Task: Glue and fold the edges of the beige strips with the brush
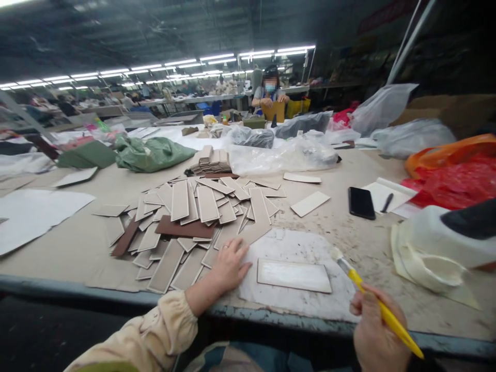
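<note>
My right hand [382,328] grips a yellow-handled brush [391,318], its pale bristles pointing up and left. Just left of the bristles, a rectangular piece with a whitish, wet-looking surface [293,276] lies on a stained white sheet [287,248]. My left hand [229,266] rests palm down, fingers apart, at the sheet's left edge, beside the pile. A heap of beige rectangular pieces with light edges [180,200] spreads to the left and beyond it, with a few brown pieces [184,227] among them. What lies under my left palm is hidden.
A white container [449,232] stands at the right, near red plastic bags [461,181]. A black phone [361,202] and a pen [386,203] lie nearby. Clear and green bags line the back. Across the table a person [270,95] holds a yellowish panel [274,112].
</note>
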### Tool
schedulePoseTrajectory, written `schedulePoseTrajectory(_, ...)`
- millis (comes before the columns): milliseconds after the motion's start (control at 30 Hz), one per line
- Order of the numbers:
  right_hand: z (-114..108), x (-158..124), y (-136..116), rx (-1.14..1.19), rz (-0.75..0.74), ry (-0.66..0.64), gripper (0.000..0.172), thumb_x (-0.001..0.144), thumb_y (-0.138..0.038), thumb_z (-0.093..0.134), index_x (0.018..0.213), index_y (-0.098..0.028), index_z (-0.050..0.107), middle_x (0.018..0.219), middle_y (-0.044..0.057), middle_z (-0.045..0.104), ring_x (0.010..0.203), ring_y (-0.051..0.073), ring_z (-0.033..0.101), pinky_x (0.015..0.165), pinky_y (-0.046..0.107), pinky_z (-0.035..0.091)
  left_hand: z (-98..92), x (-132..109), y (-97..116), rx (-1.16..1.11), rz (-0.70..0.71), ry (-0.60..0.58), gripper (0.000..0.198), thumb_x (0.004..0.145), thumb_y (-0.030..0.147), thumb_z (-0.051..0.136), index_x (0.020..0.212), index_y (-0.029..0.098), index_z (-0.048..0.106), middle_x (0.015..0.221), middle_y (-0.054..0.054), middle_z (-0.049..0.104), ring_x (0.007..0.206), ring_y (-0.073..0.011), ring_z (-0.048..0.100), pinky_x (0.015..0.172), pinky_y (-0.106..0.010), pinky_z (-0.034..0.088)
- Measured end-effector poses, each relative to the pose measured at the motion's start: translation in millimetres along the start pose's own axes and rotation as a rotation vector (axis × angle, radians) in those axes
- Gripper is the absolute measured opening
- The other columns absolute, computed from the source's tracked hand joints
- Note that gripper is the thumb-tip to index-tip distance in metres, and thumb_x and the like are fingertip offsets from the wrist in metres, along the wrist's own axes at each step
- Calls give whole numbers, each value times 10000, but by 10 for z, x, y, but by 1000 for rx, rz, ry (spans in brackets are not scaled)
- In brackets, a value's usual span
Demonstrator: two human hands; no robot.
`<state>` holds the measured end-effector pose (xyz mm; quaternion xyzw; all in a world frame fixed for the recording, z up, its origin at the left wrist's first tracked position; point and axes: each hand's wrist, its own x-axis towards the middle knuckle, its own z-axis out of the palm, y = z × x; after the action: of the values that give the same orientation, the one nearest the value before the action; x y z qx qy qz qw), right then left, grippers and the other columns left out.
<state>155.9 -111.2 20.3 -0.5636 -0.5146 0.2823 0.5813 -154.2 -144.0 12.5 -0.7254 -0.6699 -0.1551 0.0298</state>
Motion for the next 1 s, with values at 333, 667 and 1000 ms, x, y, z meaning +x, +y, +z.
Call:
schedulePoseTrajectory(333, -15, -55, 101, -133, -96, -41, 362, 893, -483, 526, 999, -157, 640, 712, 21, 610, 585, 141, 578, 591, 277, 486, -156, 316, -223, 138, 22, -104, 229, 807, 201, 567, 1033, 169, 587, 1066, -126, 566, 1010, -280, 504, 883, -415, 435)
schedulePoseTrajectory(667, 9, -45, 98, -176, -178, -27, 285, 904, -423, 534, 990, -178, 653, 741, 14, 627, 597, 120, 598, 579, 228, 503, -283, 472, -193, 32, -211, -146, 438, 700, 288, 647, 1104, 144, 557, 1051, -118, 578, 1031, -282, 543, 893, -381, 439)
schedulePoseTrajectory(1000, 97, -60, 137, 16, -223, -189, 187, 919, -307, 523, 1047, -209, 618, 988, 50, 692, 739, 150, 675, 666, 287, 568, -510, 153, 151, -459, 83, 55, 382, 750, 203, 610, 1109, 171, 482, 1084, -94, 534, 1015, -221, 528, 871, -357, 475)
